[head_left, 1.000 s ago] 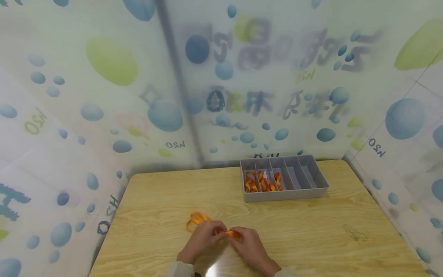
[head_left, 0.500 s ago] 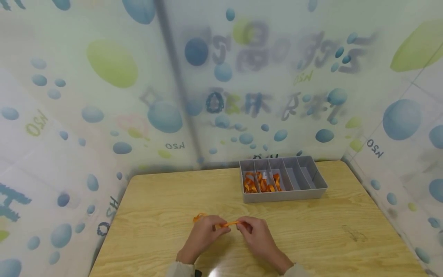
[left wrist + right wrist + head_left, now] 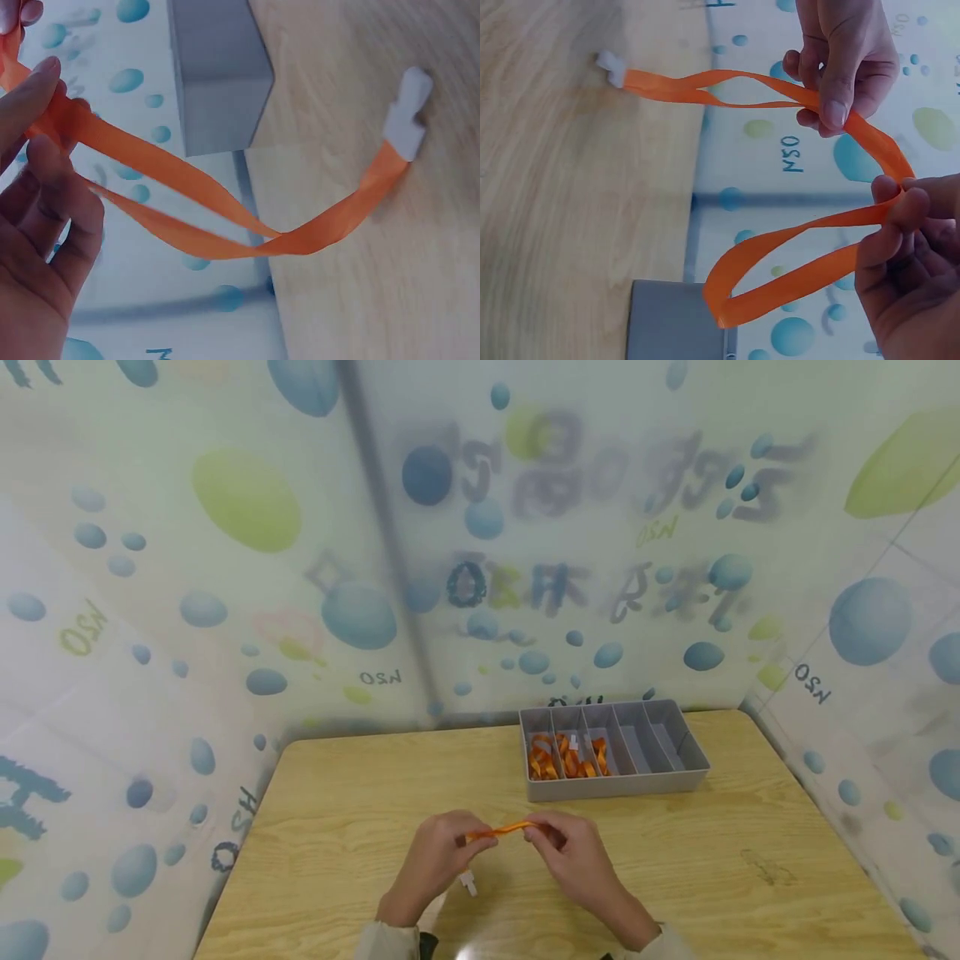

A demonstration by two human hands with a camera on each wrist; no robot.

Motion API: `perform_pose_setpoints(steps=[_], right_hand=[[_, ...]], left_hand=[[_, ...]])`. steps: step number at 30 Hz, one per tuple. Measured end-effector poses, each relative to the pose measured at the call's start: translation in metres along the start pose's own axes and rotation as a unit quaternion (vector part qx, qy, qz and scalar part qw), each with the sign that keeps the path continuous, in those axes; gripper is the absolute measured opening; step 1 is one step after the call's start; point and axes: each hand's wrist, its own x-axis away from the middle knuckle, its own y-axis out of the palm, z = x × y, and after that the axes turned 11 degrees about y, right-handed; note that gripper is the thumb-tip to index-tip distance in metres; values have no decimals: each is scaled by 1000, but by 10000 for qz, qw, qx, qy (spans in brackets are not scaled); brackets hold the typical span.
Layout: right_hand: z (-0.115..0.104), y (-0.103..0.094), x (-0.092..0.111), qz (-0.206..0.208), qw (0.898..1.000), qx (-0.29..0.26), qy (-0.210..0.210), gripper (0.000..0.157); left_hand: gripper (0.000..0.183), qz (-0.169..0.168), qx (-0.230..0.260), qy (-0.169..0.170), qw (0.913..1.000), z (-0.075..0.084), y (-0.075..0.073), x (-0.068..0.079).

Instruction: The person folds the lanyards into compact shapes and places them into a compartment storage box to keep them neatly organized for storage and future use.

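An orange lanyard (image 3: 512, 829) is stretched between both hands above the table's near part. My left hand (image 3: 438, 860) pinches it between thumb and fingers; beneath that hand hangs its white plastic clip (image 3: 468, 882). In the left wrist view the doubled strap (image 3: 322, 234) runs down from the left hand to the clip (image 3: 407, 112). My right hand (image 3: 581, 864) pinches another stretch of the strap a short way to the right. From the right fingers a loop (image 3: 742, 259) hangs loose, visible in the right wrist view.
A grey divided box (image 3: 618, 788) stands at the back right of the wooden table (image 3: 360, 793). Orange lanyards (image 3: 576, 762) lie in its three left compartments. A patterned curtain-like wall (image 3: 337, 693) rises behind the table and along both sides.
Both hands have lifted the lanyard off the table and spread farther apart, the right hand moving right. The heap of strap beyond the left hand is gone from sight; the white clip now shows.
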Motion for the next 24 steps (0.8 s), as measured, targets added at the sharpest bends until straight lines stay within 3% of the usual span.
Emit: perform_pose_setpoints(steps=[3, 6, 14, 20, 24], right_hand=[[-6, -4, 1, 2, 9999, -82, -86, 7], [-13, -8, 2, -144, 9997, -145, 115, 8], [-24, -16, 3, -1256, 9865, -347, 996, 15], [-26, -16, 2, -1578, 9807, -418, 1076, 10], [-25, -17, 2, -1751, 9787, -367, 1005, 9]], left_hand=[[6, 253, -341, 139, 9990, 5, -4, -5], [10, 519, -619, 170, 9966, 8, -5, -8], [18, 976, -1493, 374, 9833, 14, -8, -19], [19, 1340, -1659, 906, 9728, 23, -11, -29], [19, 1349, -1672, 1112, 9703, 31, -14, -34]])
